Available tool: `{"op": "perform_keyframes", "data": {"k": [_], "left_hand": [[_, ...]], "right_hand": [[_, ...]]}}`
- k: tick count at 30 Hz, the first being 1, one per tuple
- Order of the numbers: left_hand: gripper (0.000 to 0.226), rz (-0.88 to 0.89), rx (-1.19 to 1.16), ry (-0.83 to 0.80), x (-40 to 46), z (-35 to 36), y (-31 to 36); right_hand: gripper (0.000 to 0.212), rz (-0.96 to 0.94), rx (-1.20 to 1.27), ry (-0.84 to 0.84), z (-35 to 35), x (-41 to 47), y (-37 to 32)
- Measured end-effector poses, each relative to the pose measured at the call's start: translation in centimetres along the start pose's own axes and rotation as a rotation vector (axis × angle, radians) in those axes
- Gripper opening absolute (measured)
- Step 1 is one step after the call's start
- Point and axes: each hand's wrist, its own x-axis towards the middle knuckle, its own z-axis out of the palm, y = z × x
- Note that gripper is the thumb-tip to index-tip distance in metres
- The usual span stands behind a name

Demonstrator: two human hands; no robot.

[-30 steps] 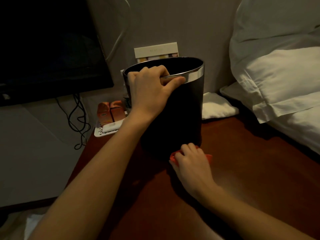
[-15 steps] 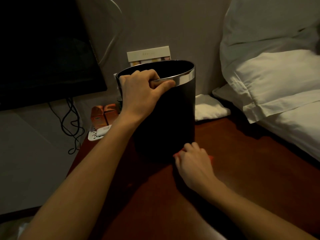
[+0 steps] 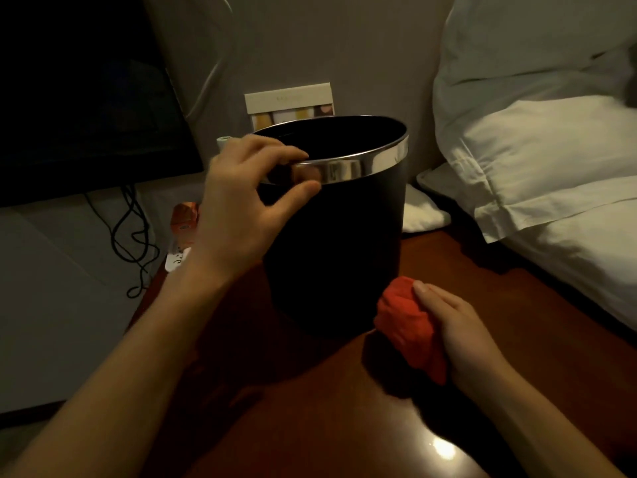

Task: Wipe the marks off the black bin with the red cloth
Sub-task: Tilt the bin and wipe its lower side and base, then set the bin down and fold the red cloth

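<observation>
The black bin (image 3: 344,243) with a chrome rim band stands upright on the dark wooden table (image 3: 310,408). My left hand (image 3: 241,208) holds the near-left rim, fingers curled over the top edge and thumb against the wall just under the band. My right hand (image 3: 458,332) grips the bunched red cloth (image 3: 406,326) beside the bin's lower right side, just off its wall; I cannot tell whether the cloth touches it. No marks show on the dark bin wall.
White pillows (image 3: 534,150) lie close on the right. A dark screen (image 3: 86,98) with hanging cables (image 3: 134,243) is at left. Behind the bin are a cream box (image 3: 289,105), orange packets (image 3: 184,219) and a folded white cloth (image 3: 424,212).
My right hand has gathered the red cloth off the table and lifted it beside the bin's base. My left hand has loosened on the rim, palm drawn away from the wall.
</observation>
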Motion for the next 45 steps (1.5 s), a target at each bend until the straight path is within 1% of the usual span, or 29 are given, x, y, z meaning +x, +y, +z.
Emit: {"op": "perform_keyframes", "data": {"k": [2,3,4,5,6,9,10,11,12,13,15,17,21,23,26,29,32,34,35,37,38,40,41,42,43,45], "left_hand": [[0.038,0.107,0.076,0.056,-2.6,0.5,1.2],[0.038,0.164,0.079,0.052,-4.1,0.8,1.8],[0.038,0.182,0.046,0.021,-5.7,1.3,2.1],[0.040,0.139,-0.031,-0.045,-7.2,1.7,2.1],[0.044,0.041,-0.143,-0.131,-8.6,2.1,2.1],[0.059,-0.341,-0.529,-0.426,-11.8,2.6,1.2],[0.059,-0.448,-0.639,-0.510,-12.6,2.6,0.7],[0.054,-0.516,-0.704,-0.578,-13.2,2.5,0.3],[0.047,-0.542,-0.721,-0.614,-13.8,2.4,-0.1],[0.039,-0.553,-0.725,-0.615,-14.2,2.2,-0.3],[0.025,-0.587,-0.740,-0.556,-14.8,1.8,-0.6],[0.018,-0.617,-0.740,-0.507,-14.9,1.2,-0.9],[0.014,-0.593,-0.710,-0.583,-14.1,-0.3,-1.6],[0.015,-0.588,-0.693,-0.617,-13.2,-1.2,-2.1],[0.021,-0.550,-0.660,-0.620,-11.7,-2.2,-2.4],[0.033,-0.515,-0.668,-0.549,-10.9,-2.7,-3.1],[0.027,-0.600,-0.781,-0.469,-11.3,-3.2,-4.0],[0.032,-0.645,-0.857,-0.465,-11.8,-3.0,-4.1],[0.032,-0.657,-0.871,-0.451,-12.0,-2.7,-4.2],[0.022,-0.689,-0.894,-0.415,-12.3,-2.0,-4.3],[0.020,-0.697,-0.872,-0.420,-12.4,-1.6,-4.6],[0.023,-0.677,-0.746,-0.489,-12.9,-0.9,-5.1],[0.028,-0.670,-0.703,-0.523,-13.3,-0.5,-5.2],[0.033,-0.676,-0.695,-0.548,-13.7,-0.2,-5.4],[0.039,-0.684,-0.691,-0.571,-14.2,0.1,-5.5],[0.051,-0.705,-0.663,-0.596,-14.8,0.6,-5.8]], "right_hand": [[0.029,0.051,0.076,-0.063,1.0,-1.2,0.1],[0.031,0.073,0.099,-0.091,1.6,-1.7,0.2],[0.033,0.087,0.109,-0.121,2.0,-2.1,0.4],[0.034,0.099,0.110,-0.160,2.5,-2.5,0.6],[0.033,0.112,0.104,-0.204,2.9,-2.9,0.8],[0.025,0.158,0.061,-0.353,4.1,-3.9,1.4],[0.024,0.165,0.045,-0.393,4.4,-4.1,1.6],[0.022,0.168,0.030,-0.426,4.7,-4.4,1.7],[0.019,0.162,0.006,-0.454,4.8,-4.5,1.7],[0.017,0.149,-0.025,-0.478,4.9,-4.5,1.7],[0.012,0.098,-0.119,-0.515,5.0,-4.3,1.5],[0.012,0.002,-0.233,-0.524,5.0,-3.9,1.3],[0.025,-0.206,-0.374,-0.550,5.2,-2.7,0.2],[0.026,-0.294,-0.453,-0.560,5.6,-2.1,-1.0],[0.025,-0.367,-0.482,-0.558,6.4,-1.2,-2.0],[0.031,-0.374,-0.517,-0.534,6.6,-0.5,-2.7],[0.041,-0.310,-0.575,-0.587,5.8,-0.2,-3.3],[0.044,-0.264,-0.566,-0.643,5.6,-0.1,-3.2],[0.043,-0.243,-0.535,-0.641,5.6,0.0,-2.9],[0.032,-0.186,-0.468,-0.575,5.7,0.3,-2.2],[0.028,-0.158,-0.480,-0.548,5.7,0.5,-1.8],[0.023,-0.147,-0.642,-0.523,5.1,1.1,-0.6],[0.015,-0.156,-0.764,-0.509,4.7,1.5,0.1],[0.007,-0.164,-0.880,-0.488,4.5,1.7,0.8],[0.006,-0.172,-0.957,-0.459,4.2,2.0,1.4],[0.006,-0.167,-0.988,-0.414,4.0,2.0,2.3]]}}
